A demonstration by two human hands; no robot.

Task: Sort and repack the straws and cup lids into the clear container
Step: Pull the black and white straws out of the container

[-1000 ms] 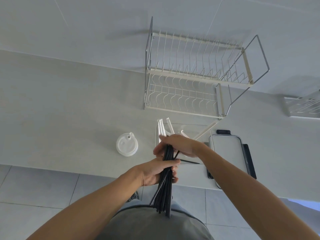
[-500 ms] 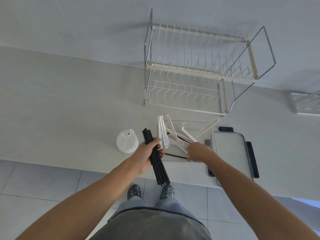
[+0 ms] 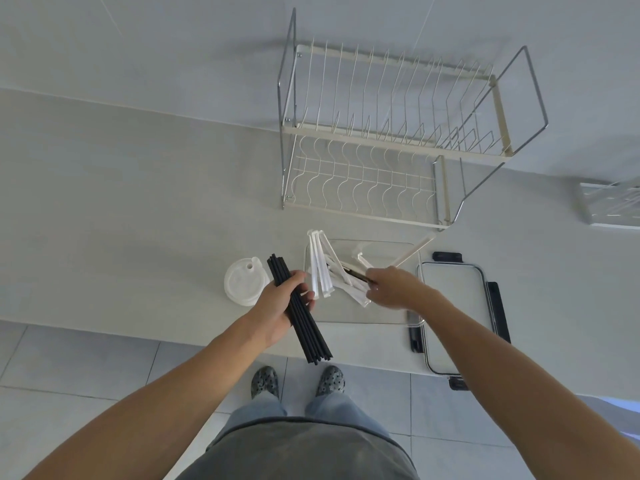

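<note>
My left hand (image 3: pixel 277 306) grips a bundle of black straws (image 3: pixel 301 317) held slanted above the counter's front edge. To its left a stack of white cup lids (image 3: pixel 242 284) rests on the counter. The clear container (image 3: pixel 381 245) stands in front of me with several white wrapped straws (image 3: pixel 320 268) sticking out of it. My right hand (image 3: pixel 393 287) reaches over the container and pinches the end of a single black straw (image 3: pixel 355 274) lying among the white ones.
The container's lid (image 3: pixel 453 306) with black clips lies flat to the right, overhanging the counter edge. A two-tier wire dish rack (image 3: pixel 388 140) stands against the wall behind. Another rack (image 3: pixel 613 206) shows at the far right. Tiled floor and my shoes lie below.
The two hands have separated: my left hand carried the black bundle up and to the left, while my right hand moved into the container and took hold of a loose black straw.
</note>
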